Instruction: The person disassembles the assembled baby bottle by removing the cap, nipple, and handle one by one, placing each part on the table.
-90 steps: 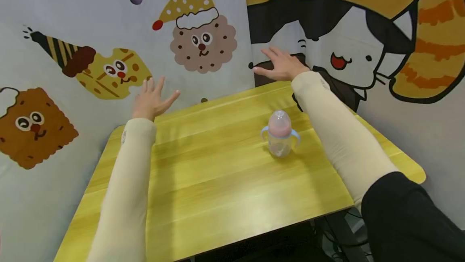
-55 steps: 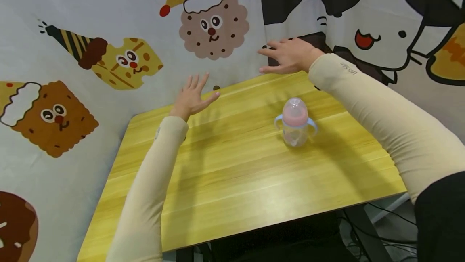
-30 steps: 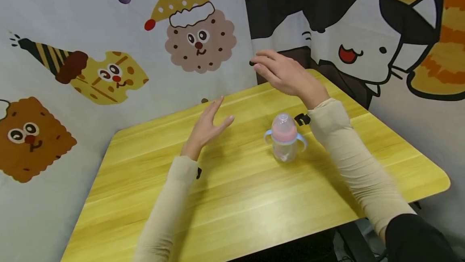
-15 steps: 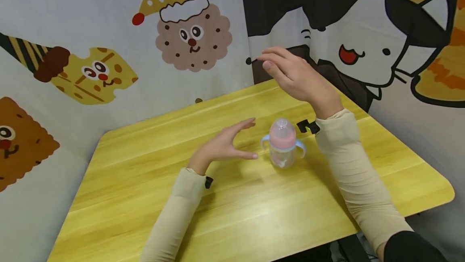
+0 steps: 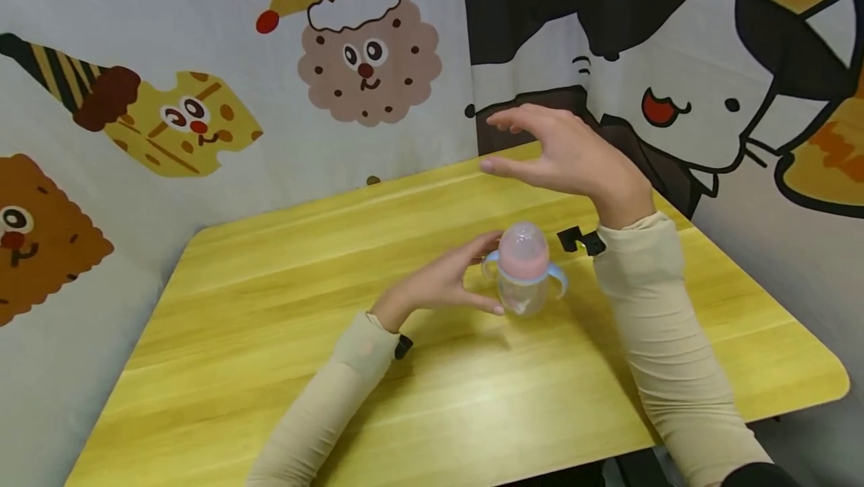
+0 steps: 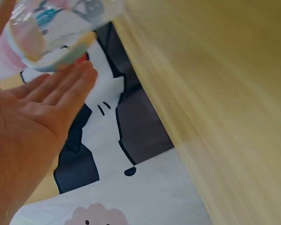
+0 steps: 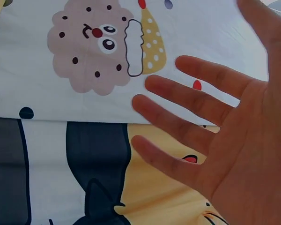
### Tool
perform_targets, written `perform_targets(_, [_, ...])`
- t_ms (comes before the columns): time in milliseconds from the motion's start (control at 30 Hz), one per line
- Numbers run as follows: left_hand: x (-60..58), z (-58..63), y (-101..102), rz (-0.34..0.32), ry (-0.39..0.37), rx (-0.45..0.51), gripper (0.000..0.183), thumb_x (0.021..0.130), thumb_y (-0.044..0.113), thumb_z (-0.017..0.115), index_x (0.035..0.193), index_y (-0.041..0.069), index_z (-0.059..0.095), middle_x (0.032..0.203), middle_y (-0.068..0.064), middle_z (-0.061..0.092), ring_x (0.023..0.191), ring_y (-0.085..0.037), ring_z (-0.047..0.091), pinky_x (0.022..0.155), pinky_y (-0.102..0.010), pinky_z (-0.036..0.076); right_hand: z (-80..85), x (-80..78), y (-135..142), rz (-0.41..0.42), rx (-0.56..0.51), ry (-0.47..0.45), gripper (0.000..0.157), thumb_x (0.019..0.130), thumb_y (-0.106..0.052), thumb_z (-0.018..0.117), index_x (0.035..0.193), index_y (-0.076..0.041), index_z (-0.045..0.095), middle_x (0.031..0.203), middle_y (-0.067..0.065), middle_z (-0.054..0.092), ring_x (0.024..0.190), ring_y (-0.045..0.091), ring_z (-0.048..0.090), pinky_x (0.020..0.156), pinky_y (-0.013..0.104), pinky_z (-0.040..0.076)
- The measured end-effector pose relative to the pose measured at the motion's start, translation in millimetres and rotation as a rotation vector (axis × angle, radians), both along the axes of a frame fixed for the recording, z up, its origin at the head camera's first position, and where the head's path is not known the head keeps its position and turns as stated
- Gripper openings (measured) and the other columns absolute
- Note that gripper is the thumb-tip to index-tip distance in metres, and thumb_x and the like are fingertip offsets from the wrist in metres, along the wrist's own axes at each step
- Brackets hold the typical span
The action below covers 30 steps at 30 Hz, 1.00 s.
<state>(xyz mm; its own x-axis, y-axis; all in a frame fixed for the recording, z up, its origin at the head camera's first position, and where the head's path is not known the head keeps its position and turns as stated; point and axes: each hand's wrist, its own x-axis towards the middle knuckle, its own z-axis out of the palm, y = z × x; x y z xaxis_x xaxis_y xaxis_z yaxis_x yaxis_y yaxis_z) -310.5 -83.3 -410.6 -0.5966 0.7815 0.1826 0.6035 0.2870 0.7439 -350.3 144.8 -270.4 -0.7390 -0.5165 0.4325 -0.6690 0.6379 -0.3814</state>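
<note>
A baby bottle [image 5: 523,266] with a pink collar, clear dome cap and two light-blue handles stands upright on the yellow wood-grain table [image 5: 270,322]. My left hand [image 5: 442,281] comes at it from the left, thumb in front and fingers behind, spread around its left handle. In the left wrist view, the straight fingers [image 6: 68,86] lie right by the bottle [image 6: 42,37]. Above and behind the bottle, my right hand [image 5: 567,153] is raised with nothing in it; its fingers [image 7: 178,122] are spread in the right wrist view.
A curtain with a cookie print [image 5: 370,70] and a cat print [image 5: 675,82] hangs right behind the table's back edge. A black clip [image 5: 580,241] sits at the right cuff and another clip [image 5: 403,347] at the left cuff.
My left hand has come down from high at the left and moved right to the bottle. The right hand stays raised, its wrist now more bent. The bottle stands in place.
</note>
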Motion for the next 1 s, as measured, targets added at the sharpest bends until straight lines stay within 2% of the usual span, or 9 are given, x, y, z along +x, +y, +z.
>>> perform_targets(100, [1.8, 1.5, 3.7, 0.005, -0.016, 0.003, 0.103, 0.075, 0.026, 0.086, 0.153, 0.020, 0.020, 0.152, 0.002, 0.036, 0.139, -0.010, 0.036, 0.113, -0.031, 0.033, -1.2, -0.3, 0.5, 0.016, 0.008, -0.010, 0.071, 0.083, -0.062, 0.066, 0.138, -0.020, 0.054, 0.132, 0.003, 0.057, 0.121, 0.022, 0.052, 0.100, 0.049, 0.042])
perform_targets(233, [-6.5, 1.7, 4.7, -0.032, -0.064, -0.029, 0.103, 0.075, 0.026, 0.086, 0.153, 0.019, 0.020, 0.151, 0.003, 0.036, 0.138, -0.009, 0.036, 0.113, -0.034, 0.033, 0.6, -0.6, 0.1, 0.057, -0.003, 0.006, 0.069, 0.083, -0.058, 0.069, 0.137, -0.018, 0.055, 0.132, 0.002, 0.057, 0.119, 0.021, 0.052, 0.101, 0.047, 0.042])
perform_targets(333, [-13.4, 4.2, 3.7, -0.065, -0.079, -0.062, 0.104, 0.074, 0.029, 0.087, 0.153, 0.019, 0.020, 0.149, 0.006, 0.037, 0.137, -0.007, 0.036, 0.114, -0.033, 0.030, 4.4, 1.2, 0.4, 0.083, -0.022, 0.023, 0.067, 0.082, -0.056, 0.071, 0.136, -0.019, 0.055, 0.132, 0.001, 0.057, 0.119, 0.021, 0.053, 0.100, 0.046, 0.042])
perform_targets(567, [-23.0, 14.0, 11.5, -0.126, -0.078, -0.078, 0.098, 0.071, 0.027, 0.089, 0.148, 0.013, 0.030, 0.143, 0.003, 0.047, 0.134, -0.008, 0.042, 0.113, -0.026, 0.030, 11.2, 8.7, 1.9, 0.099, -0.058, 0.039, 0.077, 0.080, -0.050, 0.076, 0.147, -0.032, 0.042, 0.139, -0.003, 0.049, 0.119, 0.023, 0.055, 0.098, 0.050, 0.043])
perform_targets(667, [-26.0, 16.0, 10.4, -0.126, -0.101, -0.088, 0.097, 0.069, 0.027, 0.090, 0.146, 0.012, 0.033, 0.140, 0.003, 0.049, 0.132, -0.008, 0.043, 0.113, -0.026, 0.031, 14.3, 8.5, -4.5, 0.117, -0.058, 0.042, 0.080, 0.079, -0.049, 0.077, 0.148, -0.035, 0.039, 0.141, -0.005, 0.047, 0.119, 0.022, 0.056, 0.098, 0.049, 0.043])
perform_targets(867, [-28.0, 9.5, 6.3, -0.123, -0.118, -0.132, 0.096, 0.069, 0.032, 0.089, 0.146, 0.012, 0.035, 0.140, 0.006, 0.050, 0.133, -0.006, 0.042, 0.113, -0.026, 0.030, 11.9, 10.7, -10.4, 0.125, -0.077, 0.021, 0.081, 0.079, -0.044, 0.079, 0.148, -0.035, 0.038, 0.142, -0.007, 0.046, 0.118, 0.022, 0.057, 0.101, 0.049, 0.042])
perform_targets(1000, [-28.3, 8.5, 5.5, -0.106, -0.117, -0.116, 0.090, 0.068, 0.033, 0.090, 0.142, 0.013, 0.042, 0.136, 0.008, 0.053, 0.130, -0.005, 0.045, 0.113, -0.027, 0.030, 11.6, 11.8, -14.9, 0.122, -0.084, 0.007, 0.078, 0.079, -0.042, 0.079, 0.147, -0.037, 0.039, 0.137, -0.005, 0.048, 0.117, 0.021, 0.057, 0.100, 0.049, 0.043])
